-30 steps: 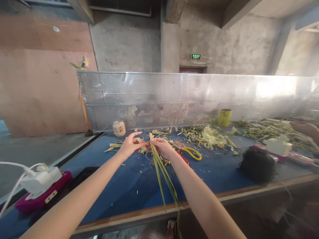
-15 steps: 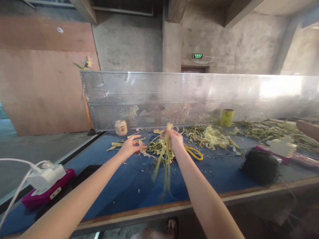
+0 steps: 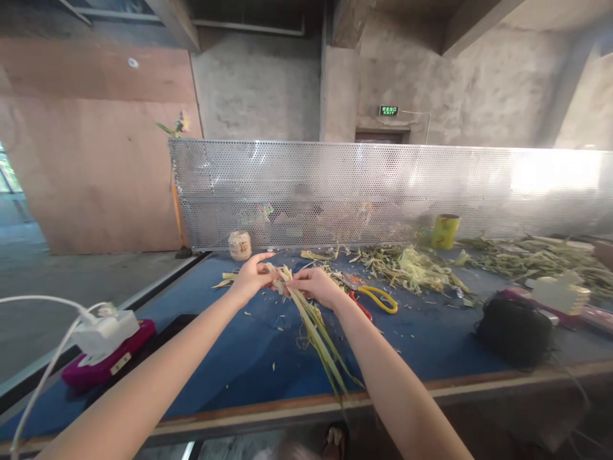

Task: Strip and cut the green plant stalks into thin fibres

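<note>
Both my hands meet above the blue table point(image 3: 239, 364), pinching the top of a bunch of long green leaf strips point(image 3: 320, 335). My left hand point(image 3: 251, 278) grips the pale upper end with thumb and fingers. My right hand point(image 3: 313, 285) is closed around the same bunch just to the right. The strips trail down toward me and hang past the table's wooden front edge. Cut leaf scraps lie under and behind my hands.
Yellow-handled scissors point(image 3: 380, 298) and a red-handled tool lie right of my hands. A black bundle point(image 3: 514, 331), a yellow cup point(image 3: 444, 231), a twine ball point(image 3: 240, 245), a leaf pile point(image 3: 412, 267) and a perforated metal screen point(image 3: 383, 191) stand around. A magenta device with white charger point(image 3: 108, 348) sits left.
Half a second ago my right hand held the strips up alone, blurred in motion. Now it has come back down and left, and my left hand grips the bunch's top again.
</note>
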Demonstrator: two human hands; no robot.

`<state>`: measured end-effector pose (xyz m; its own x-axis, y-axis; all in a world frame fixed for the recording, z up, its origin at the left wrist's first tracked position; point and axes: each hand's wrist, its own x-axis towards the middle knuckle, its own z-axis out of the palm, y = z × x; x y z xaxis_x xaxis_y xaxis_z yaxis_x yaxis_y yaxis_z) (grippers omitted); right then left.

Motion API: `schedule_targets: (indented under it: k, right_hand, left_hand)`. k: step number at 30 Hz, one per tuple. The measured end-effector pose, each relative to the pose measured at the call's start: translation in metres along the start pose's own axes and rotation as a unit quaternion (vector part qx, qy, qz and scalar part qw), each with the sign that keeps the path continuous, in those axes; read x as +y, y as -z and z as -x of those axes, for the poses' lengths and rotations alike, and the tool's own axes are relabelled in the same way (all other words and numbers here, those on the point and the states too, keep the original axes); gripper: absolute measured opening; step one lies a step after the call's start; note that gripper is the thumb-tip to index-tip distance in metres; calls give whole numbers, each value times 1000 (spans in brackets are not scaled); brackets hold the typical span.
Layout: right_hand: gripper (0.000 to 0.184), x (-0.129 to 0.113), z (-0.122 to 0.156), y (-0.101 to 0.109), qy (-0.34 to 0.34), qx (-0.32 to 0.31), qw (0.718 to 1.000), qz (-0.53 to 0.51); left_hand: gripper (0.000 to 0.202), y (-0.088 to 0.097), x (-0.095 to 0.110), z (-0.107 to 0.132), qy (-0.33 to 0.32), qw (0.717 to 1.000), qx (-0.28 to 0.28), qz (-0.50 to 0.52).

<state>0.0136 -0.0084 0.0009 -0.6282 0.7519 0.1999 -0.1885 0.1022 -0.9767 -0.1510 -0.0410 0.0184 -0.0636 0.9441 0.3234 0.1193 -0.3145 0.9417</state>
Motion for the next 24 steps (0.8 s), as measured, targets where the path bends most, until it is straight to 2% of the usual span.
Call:
schedule_targets:
  k: [2, 6, 12, 18, 21, 24]
  right_hand:
    - [18, 1, 2, 1, -15, -21, 1000, 5]
    - [18, -1, 6, 13, -20, -12, 1000, 8]
    - [17, -7, 11, 18, -39, -28, 999, 24]
    - [20, -4, 11, 20, -89, -54, 994, 14]
    - [21, -2, 10, 22, -92, -45, 995, 9]
    - [22, 0, 9, 18, -71, -58, 996, -15]
  left_hand:
    - [59, -3, 0, -2, -14, 1000, -7, -21]
    - [60, 0, 2, -4, -26, 998, -5, -52]
    - [57, 7, 13, 7, -3, 997, 13, -72]
    - [49, 15, 13, 11, -4, 991, 67, -112]
    - [47, 21, 11, 11, 4, 991, 81, -105]
    - [51, 24, 8, 12, 12, 996, 69, -62]
